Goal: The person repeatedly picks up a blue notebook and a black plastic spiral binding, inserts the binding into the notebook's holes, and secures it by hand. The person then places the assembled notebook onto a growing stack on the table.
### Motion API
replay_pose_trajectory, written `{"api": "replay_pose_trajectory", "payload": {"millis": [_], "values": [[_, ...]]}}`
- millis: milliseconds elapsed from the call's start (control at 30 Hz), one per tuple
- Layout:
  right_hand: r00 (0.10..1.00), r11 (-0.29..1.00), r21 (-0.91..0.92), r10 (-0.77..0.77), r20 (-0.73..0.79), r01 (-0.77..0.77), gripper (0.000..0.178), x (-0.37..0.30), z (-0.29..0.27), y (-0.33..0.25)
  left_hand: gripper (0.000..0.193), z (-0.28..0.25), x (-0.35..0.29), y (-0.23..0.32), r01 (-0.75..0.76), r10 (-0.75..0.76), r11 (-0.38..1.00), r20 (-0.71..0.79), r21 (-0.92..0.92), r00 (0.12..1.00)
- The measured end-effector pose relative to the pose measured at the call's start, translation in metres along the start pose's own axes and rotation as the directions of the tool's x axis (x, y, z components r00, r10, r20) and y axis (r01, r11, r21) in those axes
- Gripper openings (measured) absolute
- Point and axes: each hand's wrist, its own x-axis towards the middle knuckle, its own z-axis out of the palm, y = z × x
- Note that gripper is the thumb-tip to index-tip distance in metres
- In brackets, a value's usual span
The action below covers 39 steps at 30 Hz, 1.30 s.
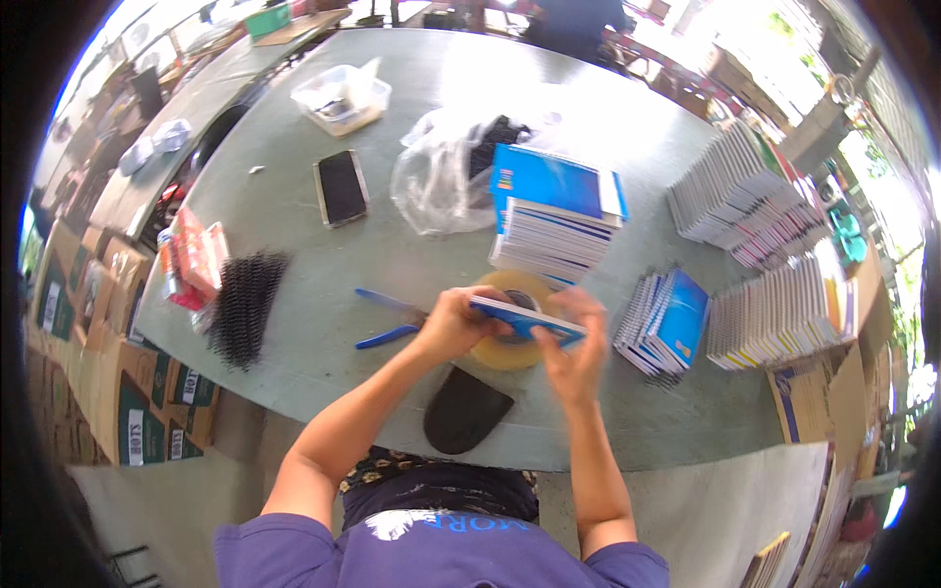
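A thin blue notebook (522,318) is held level between my two hands, edge toward me. My left hand (451,323) is closed on its left end. My right hand (575,343), slightly blurred, grips the right end with the thumb on the cover. Under the notebook lies a wide roll of clear tape (505,355). Blue-handled pliers (388,336) rest just left of my left hand. Beyond my hands stands a stack of blue notebooks (554,230). A small group of spiral-bound blue notebooks (676,318) leans to the right of my right hand.
Black spiral coils (247,309) lie in a pile at left, beside an orange packet (201,250). A phone (341,188), a plastic tub (343,103) and a clear bag (436,176) sit farther back. Notebook stacks (730,191) line the right. A dark rounded pad (465,412) lies near me.
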Motion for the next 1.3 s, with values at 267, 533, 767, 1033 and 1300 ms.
{"api": "replay_pose_trajectory", "payload": {"millis": [267, 533, 767, 1033, 1300], "values": [[0.893, 0.81, -0.423, -0.252, 0.372, 0.405, 0.017, 0.009, 0.02, -0.022, 0.034, -0.032, -0.017, 0.019, -0.372, 0.412, 0.852, -0.032, 0.369, 0.911], [0.902, 0.847, -0.38, -0.234, 0.361, 0.372, 0.01, 0.019, 0.022, -0.039, 0.021, -0.2, -0.13, -0.024, 0.722, 0.141, 0.221, -0.754, 0.656, 0.642], [0.914, 0.882, -0.385, -0.114, 0.388, 0.274, 0.011, 0.026, 0.03, -0.038, 0.018, -0.196, -0.131, -0.001, 0.627, 0.059, 0.29, -0.668, 0.723, 0.742], [0.906, 0.884, -0.4, -0.06, 0.418, 0.243, 0.017, 0.026, 0.035, -0.035, 0.027, -0.133, -0.084, 0.04, 0.239, 0.174, 0.751, -0.532, 0.616, 0.828], [0.914, 0.93, -0.313, -0.051, 0.403, 0.191, 0.014, 0.028, 0.037, -0.03, 0.018, -0.038, -0.047, 0.048, -0.15, 0.285, 0.867, -0.226, 0.476, 0.931]]}}
